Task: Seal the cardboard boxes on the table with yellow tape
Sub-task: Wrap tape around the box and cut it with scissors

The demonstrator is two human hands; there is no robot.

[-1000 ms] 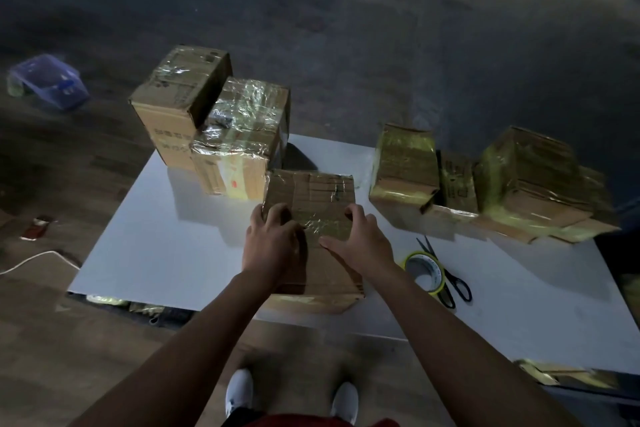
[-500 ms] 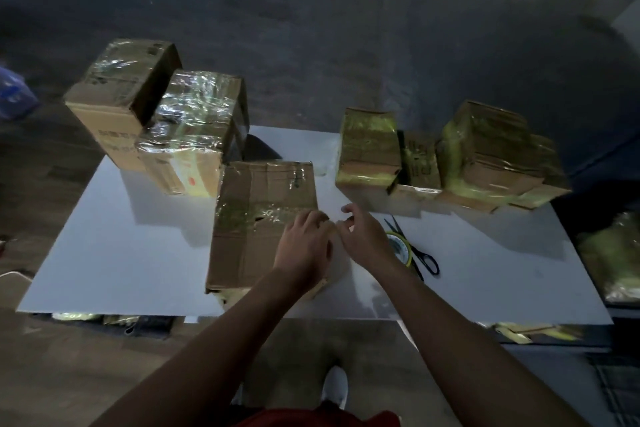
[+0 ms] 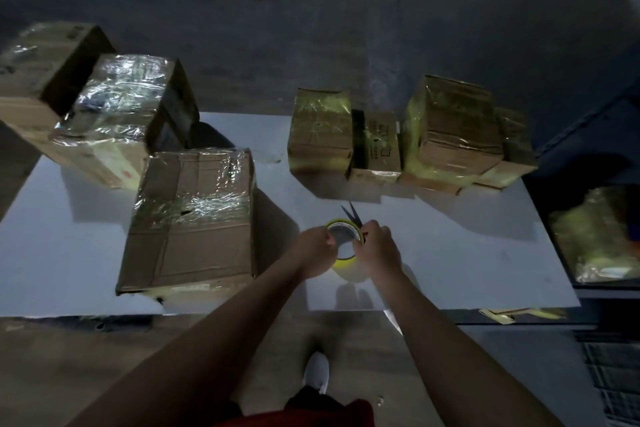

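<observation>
The yellow tape roll (image 3: 343, 246) is gripped between the left hand (image 3: 313, 250) and the right hand (image 3: 377, 248) near the table's (image 3: 450, 253) front edge. A flat brown box (image 3: 190, 218), crossed by crinkled clear tape, lies front-left. Yellow-wrapped boxes (image 3: 450, 135) line the back-right edge.

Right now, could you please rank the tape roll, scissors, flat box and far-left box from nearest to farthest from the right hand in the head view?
1. tape roll: gripped by the right hand.
2. scissors: just behind the roll.
3. flat box: to the left, near edge.
4. far-left box: back left corner.
</observation>
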